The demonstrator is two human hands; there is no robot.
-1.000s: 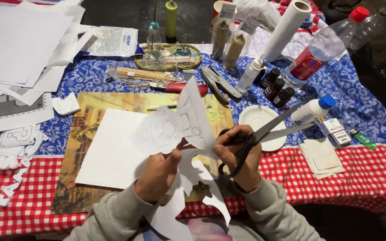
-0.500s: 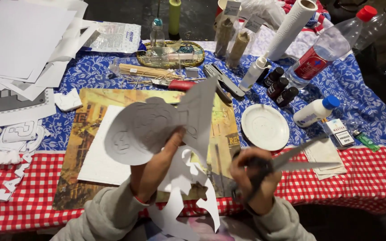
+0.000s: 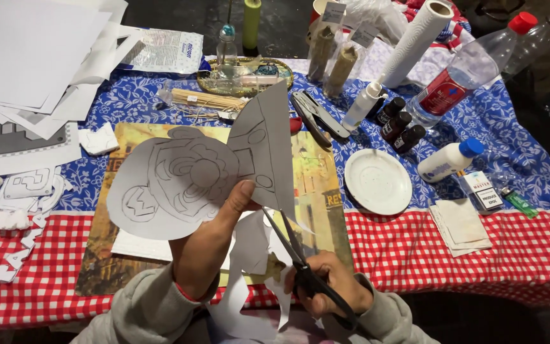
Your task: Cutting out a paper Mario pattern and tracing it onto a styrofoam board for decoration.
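The left hand (image 3: 208,251) holds up a grey paper cut-out printed with a line drawing of a round cartoon figure (image 3: 179,181), pinched at its lower edge between thumb and fingers so that the sheet stands raised above the table and its uncut margin faces the blades. The right hand (image 3: 326,290) is closed through the loops of a pair of black-handled scissors (image 3: 294,251), the blades pointing up and left with their tips just at the bottom edge of the paper, a narrow opening between them as far as can be told. Holding the sheet in the air rather than flat lets the scissors reach the edge from below, and long curling white paper offcuts (image 3: 249,280) hang down from the sheet toward the person's lap. Under the hands lies a yellow-brown printed cardboard mat (image 3: 319,185) with a plain white sheet (image 3: 141,245) on it, serving as a work surface over the red-and-white checked tablecloth (image 3: 479,248). To the right, near but apart from the hands, a small white round plate (image 3: 377,181) sits beside a white squeeze bottle with a blue cap (image 3: 450,160); farther back a grey folding multi-tool (image 3: 316,114) and three small dark bottles (image 3: 399,124) rest on a blue flowered cloth (image 3: 135,102). Stacks of white paper sheets (image 3: 33,57) lie at the far left.
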